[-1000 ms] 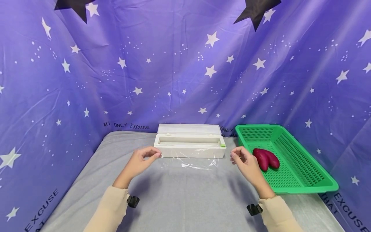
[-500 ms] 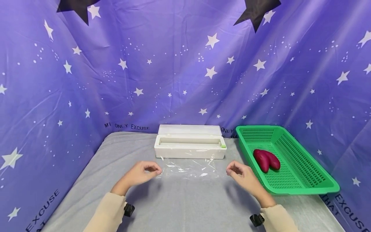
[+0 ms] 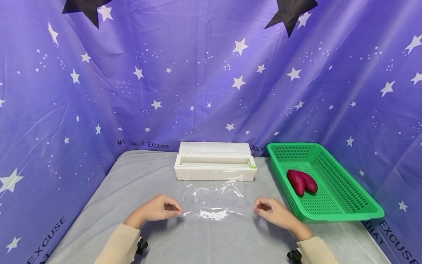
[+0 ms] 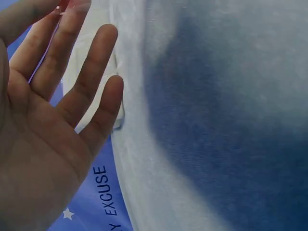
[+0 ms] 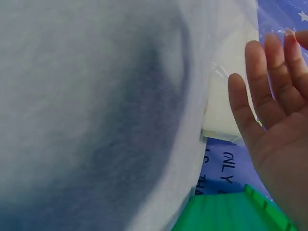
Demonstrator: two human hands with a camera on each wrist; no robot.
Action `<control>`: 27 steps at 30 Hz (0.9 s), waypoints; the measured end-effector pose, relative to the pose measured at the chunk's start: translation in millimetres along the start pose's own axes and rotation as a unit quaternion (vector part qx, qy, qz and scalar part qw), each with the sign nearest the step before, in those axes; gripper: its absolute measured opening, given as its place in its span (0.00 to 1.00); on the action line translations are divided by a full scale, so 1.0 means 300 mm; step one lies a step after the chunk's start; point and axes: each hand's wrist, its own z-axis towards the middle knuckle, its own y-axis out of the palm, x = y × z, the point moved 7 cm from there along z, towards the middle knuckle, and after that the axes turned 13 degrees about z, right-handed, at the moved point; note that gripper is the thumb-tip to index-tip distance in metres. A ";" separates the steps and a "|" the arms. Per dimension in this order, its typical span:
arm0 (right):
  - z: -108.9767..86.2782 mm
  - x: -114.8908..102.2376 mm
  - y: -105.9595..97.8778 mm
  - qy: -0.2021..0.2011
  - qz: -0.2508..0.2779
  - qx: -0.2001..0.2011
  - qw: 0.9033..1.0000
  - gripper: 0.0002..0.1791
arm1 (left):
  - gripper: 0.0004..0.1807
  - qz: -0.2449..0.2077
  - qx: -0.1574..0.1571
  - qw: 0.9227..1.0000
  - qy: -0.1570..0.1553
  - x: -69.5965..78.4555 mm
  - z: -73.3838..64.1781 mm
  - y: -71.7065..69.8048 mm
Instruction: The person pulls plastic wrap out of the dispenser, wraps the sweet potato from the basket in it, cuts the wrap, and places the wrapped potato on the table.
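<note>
A sheet of clear cling film (image 3: 214,201) stretches from the white cling film box (image 3: 215,173) toward the front of the table. At its near left corner my left hand (image 3: 158,209) pinches the edge between thumb and index finger. My right hand (image 3: 277,213) pinches the near right corner the same way. In the left wrist view, the other fingers (image 4: 98,57) are spread loosely off the film. The right wrist view shows the film's sheen beside the fingertips (image 5: 255,50). The box lid (image 3: 214,147) stands raised at the back, and a green slider (image 3: 253,167) sits at the box's right end.
A green plastic basket (image 3: 346,216) stands on the right, close to my right forearm. Inside it lie two purple-red sweet potatoes (image 3: 296,182). The grey cloth (image 3: 211,245) covers the table, and a purple star-patterned curtain (image 3: 197,73) hangs behind and at both sides.
Both hands have moved toward the front of the table, drawing a longer length of cling film out of the box. The box and basket have stayed put.
</note>
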 end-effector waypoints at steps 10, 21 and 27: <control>-0.041 0.051 0.055 0.046 0.013 -0.077 0.996 0.04 | 0.04 0.023 -0.036 0.999 0.030 0.006 -0.024 0.046; -0.053 0.048 0.072 0.050 -0.020 -0.103 0.993 0.07 | 0.04 0.003 -0.055 0.998 -0.010 -0.013 -0.035 0.072; -0.055 0.037 0.079 0.012 -0.032 -0.105 0.994 0.05 | 0.06 0.021 -0.051 0.998 -0.008 -0.007 -0.038 0.065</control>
